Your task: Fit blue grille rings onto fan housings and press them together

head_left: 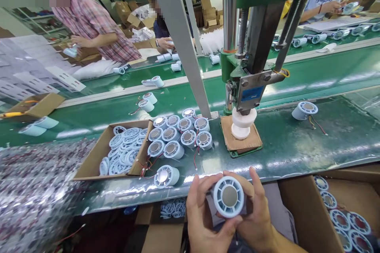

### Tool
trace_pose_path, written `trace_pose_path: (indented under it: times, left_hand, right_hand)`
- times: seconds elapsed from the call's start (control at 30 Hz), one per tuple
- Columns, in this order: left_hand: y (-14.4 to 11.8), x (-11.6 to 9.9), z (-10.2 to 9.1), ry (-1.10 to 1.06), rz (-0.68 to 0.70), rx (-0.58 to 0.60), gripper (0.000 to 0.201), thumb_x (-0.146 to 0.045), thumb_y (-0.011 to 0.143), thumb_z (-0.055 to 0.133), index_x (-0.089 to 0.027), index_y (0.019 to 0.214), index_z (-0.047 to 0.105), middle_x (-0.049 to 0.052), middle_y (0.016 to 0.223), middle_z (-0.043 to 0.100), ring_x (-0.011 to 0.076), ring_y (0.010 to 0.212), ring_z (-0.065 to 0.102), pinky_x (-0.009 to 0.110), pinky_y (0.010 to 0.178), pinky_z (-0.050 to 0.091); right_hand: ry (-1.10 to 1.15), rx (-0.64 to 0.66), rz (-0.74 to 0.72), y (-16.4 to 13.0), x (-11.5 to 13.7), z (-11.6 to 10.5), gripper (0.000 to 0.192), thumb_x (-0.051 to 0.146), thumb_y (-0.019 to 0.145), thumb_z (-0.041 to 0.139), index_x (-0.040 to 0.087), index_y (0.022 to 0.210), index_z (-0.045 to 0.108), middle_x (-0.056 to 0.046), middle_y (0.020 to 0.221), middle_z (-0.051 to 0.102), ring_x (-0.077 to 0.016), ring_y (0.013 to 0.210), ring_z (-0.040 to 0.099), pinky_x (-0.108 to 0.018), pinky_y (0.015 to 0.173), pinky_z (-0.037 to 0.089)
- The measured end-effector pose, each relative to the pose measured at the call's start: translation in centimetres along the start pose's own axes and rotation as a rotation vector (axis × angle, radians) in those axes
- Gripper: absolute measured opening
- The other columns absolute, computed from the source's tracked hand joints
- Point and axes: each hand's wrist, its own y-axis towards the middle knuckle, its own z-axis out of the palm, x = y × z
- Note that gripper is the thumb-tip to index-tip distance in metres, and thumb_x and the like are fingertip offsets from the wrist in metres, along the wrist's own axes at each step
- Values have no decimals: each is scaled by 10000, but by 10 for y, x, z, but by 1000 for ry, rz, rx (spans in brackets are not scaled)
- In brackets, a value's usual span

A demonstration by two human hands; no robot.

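Observation:
Both my hands hold a light-blue round motor housing (228, 197) over the bench's front edge, its spoked ring and silver centre disc facing me. My left hand (203, 217) wraps its left side, thumb along the bottom. From the right, my right hand (257, 213) curls around it with one finger raised. Just beyond stands a hand press (252, 91), its white round pusher (244, 118) down by a white seat (240, 131) on a cardboard-covered base (228, 142). A similar housing (166, 176) sits alone to the left, before a cluster of several more (171, 134).
An open carton (86, 172) of light-blue spoked rings (126, 148) is on the left of the bench. Another housing (304, 110) with loose wires stands at right. A box (299, 201) of housings is below right. Co-workers (95, 27) work across the green conveyor (190, 91).

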Motion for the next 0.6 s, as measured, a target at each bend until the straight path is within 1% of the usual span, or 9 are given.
trace_pose_path:
  times: [0.1, 0.17, 0.27, 0.37, 0.43, 0.5, 0.53, 0.57, 0.6]
  left_hand:
    - [0, -5, 4, -22, -129, -77, 841, -327, 846, 831, -294, 1542, 359, 78, 1305, 682, 210, 1230, 661, 323, 1052, 535]
    - [0, -9, 7, -32, -179, -100, 851, -353, 836, 839, -294, 1535, 358, 82, 1291, 683, 220, 1214, 670, 339, 1029, 554]
    - [-1, -11, 9, -39, -216, -98, 855, -357, 832, 842, -321, 1533, 354, 73, 1286, 684, 221, 1204, 680, 339, 1005, 574]
    - [-2, -10, 4, -12, -223, -82, 871, -367, 854, 816, -328, 1561, 308, 84, 1311, 677, 235, 1204, 685, 354, 993, 585]
    - [0, -6, -3, 61, -219, -9, 842, -359, 870, 785, -298, 1568, 319, 113, 1367, 657, 265, 1249, 660, 386, 1029, 565]
    - [9, 0, -8, 174, -215, 133, 717, -313, 866, 749, -253, 1511, 442, 131, 1401, 648, 295, 1271, 646, 409, 1058, 542]
    - [17, 3, -8, 235, -210, 197, 638, -281, 849, 733, -231, 1449, 523, 131, 1384, 665, 304, 1251, 657, 417, 1055, 541]
    - [27, 7, -7, 290, -203, 241, 566, -250, 823, 719, -212, 1374, 595, 127, 1344, 693, 310, 1214, 677, 422, 1039, 548]
    - [39, 10, -4, 333, -199, 260, 511, -226, 795, 708, -199, 1301, 644, 121, 1290, 723, 313, 1169, 697, 428, 1014, 558]
  right_hand:
    - [-49, 8, -22, 3, 0, 0, 921, 377, 939, 712, 216, 1637, 134, -168, 1179, 766, -258, 1043, 777, -404, 921, 645]
    - [-89, 25, -45, 5, 1, -2, 890, 384, 959, 680, 203, 1636, 131, -173, 1169, 769, -260, 1037, 779, -416, 925, 642]
    - [-149, 30, -76, 7, 2, -6, 844, 372, 984, 640, 189, 1634, 134, -177, 1151, 774, -260, 1022, 783, -427, 921, 642]
    - [-180, 30, -86, 5, 1, -5, 833, 360, 985, 638, 190, 1634, 145, -174, 1152, 774, -261, 1014, 785, -435, 917, 644]
    - [-181, 23, -103, 4, -2, -2, 825, 311, 981, 635, 183, 1635, 149, -170, 1158, 772, -260, 1020, 782, -426, 905, 650]
    - [-203, 10, -125, 6, -7, -1, 801, 262, 978, 607, 175, 1635, 158, -170, 1176, 763, -263, 1043, 774, -420, 891, 657]
    - [-235, 34, -135, 11, -10, -3, 772, 231, 978, 579, 177, 1634, 176, -172, 1200, 753, -268, 1071, 764, -423, 894, 658]
    - [-284, 87, -148, 19, -11, -7, 740, 201, 976, 552, 180, 1631, 206, -178, 1235, 738, -279, 1106, 751, -437, 901, 657]
    - [-352, 163, -164, 31, -10, -14, 712, 180, 971, 537, 180, 1622, 249, -185, 1276, 718, -296, 1144, 732, -462, 912, 655]
